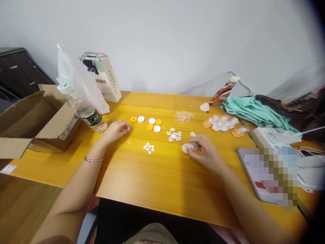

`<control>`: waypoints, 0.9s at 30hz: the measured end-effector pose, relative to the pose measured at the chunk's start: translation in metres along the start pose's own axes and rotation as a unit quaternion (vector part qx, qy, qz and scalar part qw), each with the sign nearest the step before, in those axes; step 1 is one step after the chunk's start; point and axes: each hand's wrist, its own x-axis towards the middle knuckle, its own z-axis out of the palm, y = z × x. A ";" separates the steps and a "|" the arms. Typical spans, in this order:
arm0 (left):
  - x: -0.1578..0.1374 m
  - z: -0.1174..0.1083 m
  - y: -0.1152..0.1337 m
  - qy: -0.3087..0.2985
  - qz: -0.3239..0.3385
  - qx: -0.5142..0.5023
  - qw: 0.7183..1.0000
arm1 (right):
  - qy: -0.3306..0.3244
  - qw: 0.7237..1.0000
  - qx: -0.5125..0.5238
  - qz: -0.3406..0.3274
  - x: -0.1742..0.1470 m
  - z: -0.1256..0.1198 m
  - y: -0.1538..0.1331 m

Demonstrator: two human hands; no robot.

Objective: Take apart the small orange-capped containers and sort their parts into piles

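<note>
My right hand (204, 150) grips a small round piece with a white base and a clear top (186, 148), low over the table or resting on it. On the left, my left hand (117, 130) has its fingertips pinched together, with a tiny pale bit I cannot make out. Beside it sit several yellow and white discs (149, 127) with centre holes. White openwork parts (174, 136) lie between the hands, and small white buttons (148, 147) are nearer to me. Tiny rings (128, 142) rest just below my left hand. Clear rings or cups (183, 117) are grouped farther back.
Finished-looking domed pieces (220, 122) cluster at right, near a brown bottle (224, 93) and a teal folded cloth (256, 110). A tablet (264, 176) lies at the right edge. At left stand a water bottle (90, 117), an open cardboard box (56, 125) and a paper bag (108, 79).
</note>
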 end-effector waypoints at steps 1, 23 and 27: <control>0.000 0.000 -0.001 -0.002 -0.002 0.000 1.000 | -0.021 0.999 0.021 -0.013 -0.001 0.007 -0.007; 0.000 0.014 0.034 0.117 0.058 0.028 0.991 | -0.082 0.988 0.123 0.040 -0.010 0.060 -0.020; -0.008 0.030 0.079 0.076 0.159 -0.031 0.984 | -0.075 0.979 0.151 0.118 -0.011 0.064 -0.019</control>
